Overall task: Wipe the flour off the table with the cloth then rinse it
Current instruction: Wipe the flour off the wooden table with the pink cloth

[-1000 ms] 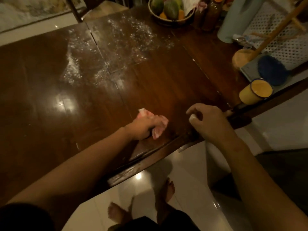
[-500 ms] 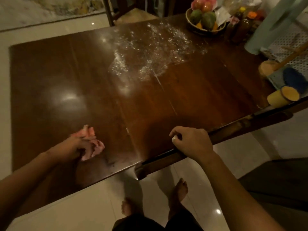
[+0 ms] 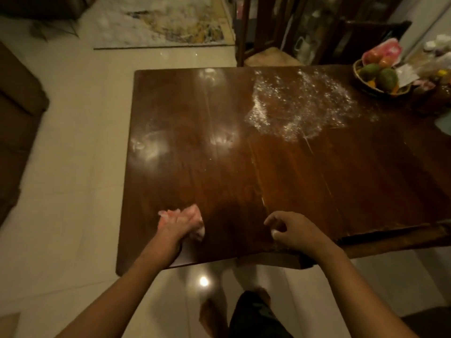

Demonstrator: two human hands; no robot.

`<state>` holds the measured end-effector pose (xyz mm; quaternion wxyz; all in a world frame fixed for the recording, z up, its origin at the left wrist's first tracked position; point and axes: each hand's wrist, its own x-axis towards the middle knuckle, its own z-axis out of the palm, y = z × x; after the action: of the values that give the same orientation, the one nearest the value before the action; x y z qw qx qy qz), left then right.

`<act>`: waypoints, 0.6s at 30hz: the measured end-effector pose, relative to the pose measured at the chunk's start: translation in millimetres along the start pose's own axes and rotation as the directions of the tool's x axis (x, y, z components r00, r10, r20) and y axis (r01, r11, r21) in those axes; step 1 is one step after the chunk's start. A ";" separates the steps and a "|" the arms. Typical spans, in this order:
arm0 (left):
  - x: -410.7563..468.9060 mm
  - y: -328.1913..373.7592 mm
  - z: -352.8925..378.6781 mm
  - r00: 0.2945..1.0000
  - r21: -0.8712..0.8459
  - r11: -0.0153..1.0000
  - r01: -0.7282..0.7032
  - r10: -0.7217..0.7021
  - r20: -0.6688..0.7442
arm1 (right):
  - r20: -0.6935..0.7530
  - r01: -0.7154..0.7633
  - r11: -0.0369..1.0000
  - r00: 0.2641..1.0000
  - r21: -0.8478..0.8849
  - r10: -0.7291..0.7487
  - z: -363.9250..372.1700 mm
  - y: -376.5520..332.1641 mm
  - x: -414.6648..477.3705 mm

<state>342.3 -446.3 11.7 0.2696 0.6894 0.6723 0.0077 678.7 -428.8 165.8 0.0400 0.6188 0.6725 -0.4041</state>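
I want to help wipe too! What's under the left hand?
A pink cloth, bunched on the table. Its ends peek out on both sides of the left hand. The hand covers the cloth's middle, so that part and the wood beneath can't be seen.

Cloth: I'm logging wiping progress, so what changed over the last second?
The left hand, gripping the pink cloth, slid it leftward along the near edge of the table, away from the right hand. The right hand stayed at that edge, loosely curled; the flour stayed unwiped.
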 end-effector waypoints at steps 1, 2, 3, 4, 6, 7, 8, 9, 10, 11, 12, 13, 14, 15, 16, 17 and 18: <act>4.8 -6.4 -11.2 0.995 0.021 0.996 -0.091 0.092 -0.040 | 0.027 0.008 1.000 1.000 -0.013 -0.007 1.5 -5.0 4.7; 8.9 -9.1 -24.8 0.988 -0.022 0.989 -0.145 0.143 -0.059 | 0.057 0.011 1.000 0.998 -0.005 -0.011 5.2 -10.4 9.1; 14.2 -10.5 -40.2 0.989 -0.096 0.989 -0.115 0.104 -0.109 | 0.092 0.014 1.000 0.996 0.020 -0.016 10.5 -15.7 13.5; 27.9 -11.4 -51.7 0.986 -0.142 0.990 -0.004 -0.020 -0.167 | 0.127 0.019 0.999 0.992 0.040 -0.024 17.1 -20.8 17.6; 59.1 -1.2 -66.2 0.913 -0.233 0.931 0.280 -0.334 -0.235 | 0.169 0.031 0.999 0.985 0.023 -0.034 30.5 -30.2 24.9; 70.5 11.4 -70.6 0.891 -0.199 0.916 0.348 -0.389 -0.234 | 0.180 0.028 0.999 0.983 -0.016 -0.025 35.8 -33.4 28.8; 79.9 25.1 -70.3 0.911 -0.134 0.944 0.301 -0.327 -0.251 | 0.186 0.025 0.997 0.982 -0.072 -0.011 39.5 -36.6 33.3; 87.4 33.2 -62.5 0.951 -0.045 0.980 0.194 -0.199 -0.239 | 0.181 0.024 0.991 0.984 -0.132 0.000 42.1 -40.1 38.8; 92.7 38.3 -57.3 0.978 0.031 0.998 0.049 -0.041 -0.204 | 0.152 0.024 0.986 0.988 -0.167 0.002 44.7 -43.5 45.3; 96.7 38.1 -57.3 0.987 0.097 0.991 -0.092 0.104 -0.123 | 0.109 0.017 0.987 0.994 -0.161 0.001 47.9 -48.1 52.9; 102.2 33.1 -61.0 0.978 0.153 0.968 -0.201 0.208 -0.028 | 0.064 0.004 0.993 0.998 -0.121 0.003 52.7 -52.7 61.8; 110.8 24.3 -69.4 0.962 0.202 0.941 -0.272 0.268 0.047 | 0.025 -0.017 0.998 1.000 -0.067 0.019 58.6 -58.4 72.0; 121.6 13.9 -78.9 0.953 0.252 0.919 -0.304 0.288 0.097 | -0.012 -0.031 0.999 0.999 -0.024 0.031 65.8 -64.4 82.7; 133.1 5.1 -89.6 0.953 0.289 0.909 -0.301 0.281 0.109 | -0.042 -0.042 0.999 0.998 -0.019 0.042 73.5 -71.2 94.0; 144.2 -2.0 -101.1 0.964 0.309 0.913 -0.268 0.254 0.085 | -0.073 -0.054 0.998 0.996 -0.040 0.051 81.4 -78.7 104.9; 154.3 -9.0 -111.9 0.981 0.294 0.937 -0.191 0.191 0.029 | -0.098 -0.069 0.995 0.993 -0.072 0.062 88.9 -86.4 115.3; 165.6 -16.8 -119.5 0.994 0.224 0.971 -0.089 0.101 -0.044 | -0.126 -0.066 0.993 0.991 -0.098 0.054 95.1 -94.0 126.1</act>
<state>298.1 -249.8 49.2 0.1719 0.7462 0.6422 -0.0355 525.9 -375.6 78.7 0.0420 0.6597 0.6744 -0.3291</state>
